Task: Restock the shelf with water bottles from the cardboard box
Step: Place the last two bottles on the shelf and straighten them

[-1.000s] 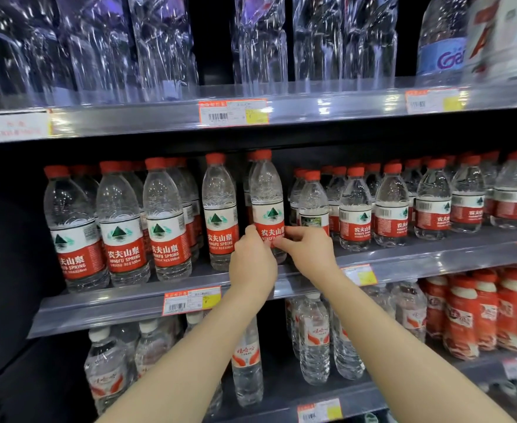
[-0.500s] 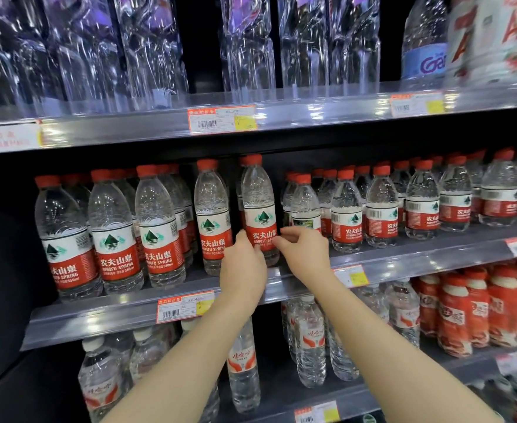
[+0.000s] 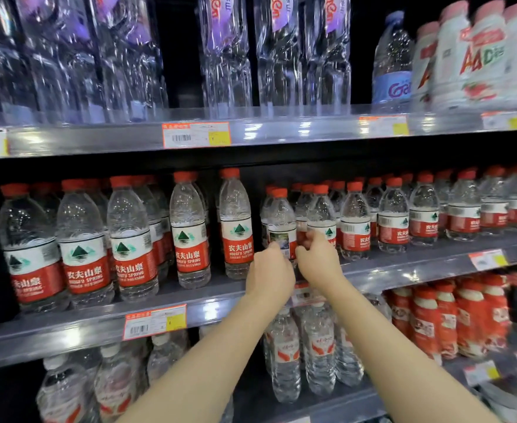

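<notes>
Hands meet at one small water bottle (image 3: 281, 218) on the middle shelf (image 3: 403, 270), between the taller red-label bottles (image 3: 187, 233) on its left and the row of small bottles (image 3: 393, 215) on its right. The bottle stands upright near the front edge. Our left hand (image 3: 269, 276) curls its fingers against the label's left side; our right hand (image 3: 319, 261) wraps thumb and fingers round the right side. We cannot see the left fingertips behind the knuckles.

An orange-bordered price tag (image 3: 195, 134) is fixed to the front edge of the top shelf (image 3: 68, 140). White pink-capped bottles (image 3: 452, 56) occupy its right end. Red-wrapped bottles (image 3: 446, 315) stand two levels below, also at the right.
</notes>
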Motion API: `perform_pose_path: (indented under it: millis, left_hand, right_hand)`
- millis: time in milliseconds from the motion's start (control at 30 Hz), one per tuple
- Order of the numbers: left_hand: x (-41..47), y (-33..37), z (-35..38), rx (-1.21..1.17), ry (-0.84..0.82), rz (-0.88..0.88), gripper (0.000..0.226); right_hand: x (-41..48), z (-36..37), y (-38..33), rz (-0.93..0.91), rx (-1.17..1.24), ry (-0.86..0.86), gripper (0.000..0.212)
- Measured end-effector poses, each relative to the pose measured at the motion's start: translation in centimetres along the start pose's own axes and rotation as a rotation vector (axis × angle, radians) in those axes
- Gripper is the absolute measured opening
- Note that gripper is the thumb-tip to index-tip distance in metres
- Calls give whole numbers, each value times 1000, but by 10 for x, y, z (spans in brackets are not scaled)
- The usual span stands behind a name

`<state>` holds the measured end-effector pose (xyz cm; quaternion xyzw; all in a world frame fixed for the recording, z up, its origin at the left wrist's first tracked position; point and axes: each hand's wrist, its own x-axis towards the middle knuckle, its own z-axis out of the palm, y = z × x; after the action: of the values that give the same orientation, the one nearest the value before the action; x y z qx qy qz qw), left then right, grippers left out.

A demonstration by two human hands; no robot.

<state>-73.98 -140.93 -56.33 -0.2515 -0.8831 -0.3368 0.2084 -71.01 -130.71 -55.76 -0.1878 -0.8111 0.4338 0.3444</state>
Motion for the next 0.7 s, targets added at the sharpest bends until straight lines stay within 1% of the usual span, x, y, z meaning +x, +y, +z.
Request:
perform_pose_path:
  millis: [100,200,333,467,533,600,633,700]
  left_hand:
    - [3,7,6,-29,5,-65,24]
    - [4,5,11,-98,25,-79,19]
    - [5,0,13,-163,26,-95,26]
    - [4,-2,13,-201,3,-87,25]
    - [4,-6,12,-213,4,-86,26]
    - [4,-10,11,-238,8,-80,30]
    - [4,-12,10,-239,11,-73,33]
    - [2,-14,9,-244,8,-62,37]
  right_hand:
    - [8,-1,2,7,-25,-141,37]
    - [15,0,6,-3,-29,-211,47]
    - [19,2,6,26,-53,-255,51]
    - [18,10,4,44,-59,-219,51]
    - [8,5,-2,55,0,-173,42]
    - [3,3,-2,101,99,-188,31]
    - [3,3,0,110,129,-203,28]
    - [7,3,4,92,172,-204,35]
